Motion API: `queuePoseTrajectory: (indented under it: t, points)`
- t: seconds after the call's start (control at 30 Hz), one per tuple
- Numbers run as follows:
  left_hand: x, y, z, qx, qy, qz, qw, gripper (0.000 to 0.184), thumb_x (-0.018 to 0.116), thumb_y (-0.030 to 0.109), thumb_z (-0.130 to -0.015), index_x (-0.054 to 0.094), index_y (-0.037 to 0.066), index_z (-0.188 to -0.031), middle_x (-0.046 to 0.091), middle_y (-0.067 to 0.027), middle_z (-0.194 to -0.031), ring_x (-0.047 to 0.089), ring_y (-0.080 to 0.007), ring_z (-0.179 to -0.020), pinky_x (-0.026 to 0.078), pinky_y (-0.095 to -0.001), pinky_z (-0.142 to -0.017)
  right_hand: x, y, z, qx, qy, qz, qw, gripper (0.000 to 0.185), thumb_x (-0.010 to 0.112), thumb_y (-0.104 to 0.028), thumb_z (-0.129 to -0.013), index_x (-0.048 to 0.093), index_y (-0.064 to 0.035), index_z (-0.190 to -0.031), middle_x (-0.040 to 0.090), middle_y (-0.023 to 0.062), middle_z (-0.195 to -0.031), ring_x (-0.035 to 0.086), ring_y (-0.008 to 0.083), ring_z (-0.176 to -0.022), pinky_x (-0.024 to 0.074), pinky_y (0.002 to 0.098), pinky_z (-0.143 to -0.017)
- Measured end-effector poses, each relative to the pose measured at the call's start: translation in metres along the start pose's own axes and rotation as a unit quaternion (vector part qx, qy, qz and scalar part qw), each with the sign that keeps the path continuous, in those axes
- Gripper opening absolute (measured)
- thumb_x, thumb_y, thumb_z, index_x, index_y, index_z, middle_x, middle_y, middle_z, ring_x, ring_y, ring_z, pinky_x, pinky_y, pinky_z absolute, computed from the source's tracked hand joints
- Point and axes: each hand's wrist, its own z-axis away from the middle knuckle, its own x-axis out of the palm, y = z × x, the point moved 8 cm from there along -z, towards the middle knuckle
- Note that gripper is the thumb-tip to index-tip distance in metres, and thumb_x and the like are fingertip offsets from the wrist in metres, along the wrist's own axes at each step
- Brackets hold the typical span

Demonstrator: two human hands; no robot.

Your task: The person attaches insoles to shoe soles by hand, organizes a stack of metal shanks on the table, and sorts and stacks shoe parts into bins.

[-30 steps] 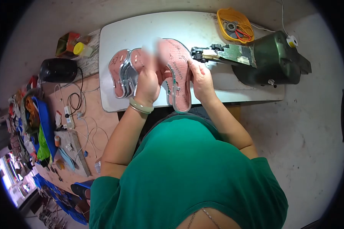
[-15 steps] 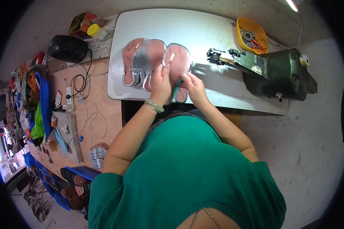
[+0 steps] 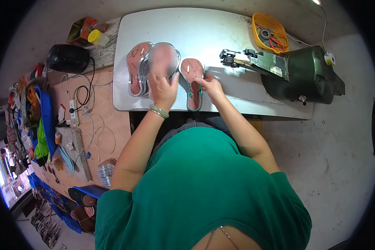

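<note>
A pink shoe sole [image 3: 193, 70] with green edging along its narrow part lies toward the table's front edge. My right hand [image 3: 212, 87] pinches its right edge, thumb on top. To the left, my left hand [image 3: 163, 91] rests over the lower part of another pink sole [image 3: 164, 52], which tops a stack; its fingers are stretched out and the thumb is apart. That sole is partly blurred. Beside it stands another stack of soles [image 3: 137, 58] with clear, shiny rims and dark markings on top.
On the white table [image 3: 187, 25], a dark green machine [image 3: 306, 77] with a projecting arm stands at right. A yellow basket [image 3: 254, 31] holding a metal ring and red-handled tool sits behind it. Cables and a power strip [image 3: 74, 112] lie left; more stacked soles [image 3: 106, 173] stand near my left elbow.
The sole held up between both hands is now lowered to the table, narrow end toward me. My left hand has let go of it and moved left onto the stack.
</note>
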Motion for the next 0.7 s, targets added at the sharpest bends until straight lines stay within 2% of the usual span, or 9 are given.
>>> queuePoseTrajectory:
  t: [0.03,0.1,0.13,0.23,0.27,0.4,0.5,0.63,0.7]
  points:
    - [0.002,0.004,0.012,0.0,-0.001,-0.001,1.0,0.044,0.067,0.023,-0.086,0.05,0.0,-0.12,0.053,-0.0171,-0.114,0.053,-0.0326,-0.102,0.043,-0.0437,-0.086,-0.001,0.004,-0.001,0.0,-0.001,-0.001,1.0,0.042,0.068,-0.023,-0.087,0.056,0.0025,-0.118,0.064,0.008,-0.101,0.06,0.013,-0.092,0.0478,0.0268,-0.079]
    - [0.052,-0.015,0.051,-0.188,-0.211,0.215,0.935,0.03,0.062,0.024,-0.091,0.055,0.0,-0.108,0.058,-0.0089,-0.092,0.057,-0.0226,-0.084,0.045,-0.0356,-0.076,0.001,0.01,0.005,0.044,-0.051,-0.08,0.995,0.039,0.068,-0.021,-0.086,0.057,0.0014,-0.116,0.065,0.0071,-0.098,0.06,0.0119,-0.083,0.0478,0.0277,-0.072]
    - [0.059,-0.017,0.056,-0.187,-0.212,0.216,0.934,0.03,0.062,0.024,-0.091,0.055,0.0,-0.108,0.058,-0.0089,-0.092,0.057,-0.0226,-0.084,0.045,-0.0356,-0.076,0.002,0.012,0.009,0.065,-0.074,-0.118,0.988,0.038,0.068,-0.021,-0.086,0.058,0.0009,-0.115,0.066,0.0066,-0.096,0.059,0.0113,-0.079,0.0477,0.0282,-0.069]
    - [0.102,-0.026,0.098,-0.411,-0.307,0.427,0.744,0.033,0.049,0.028,-0.1,0.058,-0.001,-0.111,0.061,-0.0029,-0.091,0.056,-0.0102,-0.084,0.044,-0.024,-0.08,0.008,0.009,0.049,0.075,-0.119,-0.3,0.944,0.033,0.067,-0.019,-0.087,0.059,-0.0007,-0.114,0.066,0.006,-0.097,0.06,0.0115,-0.08,0.0482,0.0289,-0.072]
    - [0.105,-0.023,0.098,-0.411,-0.309,0.43,0.742,0.033,0.049,0.028,-0.1,0.058,-0.001,-0.111,0.061,-0.0029,-0.091,0.056,-0.0102,-0.084,0.044,-0.024,-0.08,0.01,0.004,0.062,0.077,-0.141,-0.387,0.908,0.031,0.066,-0.018,-0.087,0.059,-0.0016,-0.113,0.066,0.0056,-0.097,0.06,0.0117,-0.081,0.0484,0.0293,-0.074]
    - [0.091,-0.001,0.067,-0.349,-0.342,0.43,0.759,0.038,0.04,0.031,-0.103,0.059,-0.001,-0.105,0.058,0.0007,-0.088,0.051,-0.0075,-0.08,0.043,-0.0236,-0.074,0.01,-0.012,0.09,0.052,-0.181,-0.375,0.908,0.029,0.064,-0.018,-0.089,0.059,-0.001,-0.112,0.066,0.0068,-0.1,0.062,0.0133,-0.089,0.048,0.0311,-0.083]
    - [0.069,0.021,0.038,-0.224,-0.37,0.405,0.806,0.04,0.043,0.035,-0.101,0.06,-0.001,-0.095,0.056,-0.0046,-0.073,0.051,-0.0137,-0.07,0.044,-0.0284,-0.068,-0.027,-0.031,0.106,0.056,-0.232,-0.396,0.886,0.028,0.063,-0.019,-0.09,0.06,0.0,-0.11,0.065,0.0096,-0.104,0.062,0.015,-0.094,0.0484,0.0319,-0.085]
    - [0.056,0.069,-0.016,-0.053,-0.543,0.317,0.776,0.035,0.046,0.034,-0.099,0.061,0.002,-0.097,0.061,-0.0098,-0.077,0.057,-0.0187,-0.073,0.046,-0.0309,-0.069,-0.061,-0.074,0.128,0.009,-0.233,-0.327,0.916,0.028,0.061,-0.022,-0.091,0.061,0.0022,-0.106,0.066,0.0142,-0.103,0.065,0.0182,-0.092,0.0517,0.0327,-0.08]
    - [0.074,0.089,-0.042,0.037,-0.558,0.324,0.763,0.032,0.048,0.032,-0.099,0.061,0.002,-0.097,0.059,-0.0079,-0.076,0.054,-0.0163,-0.071,0.045,-0.0288,-0.069,-0.072,-0.083,0.128,-0.017,-0.215,-0.289,0.933,0.029,0.06,-0.023,-0.092,0.061,0.0031,-0.104,0.067,0.0157,-0.101,0.066,0.0194,-0.089,0.0533,0.0329,-0.078]
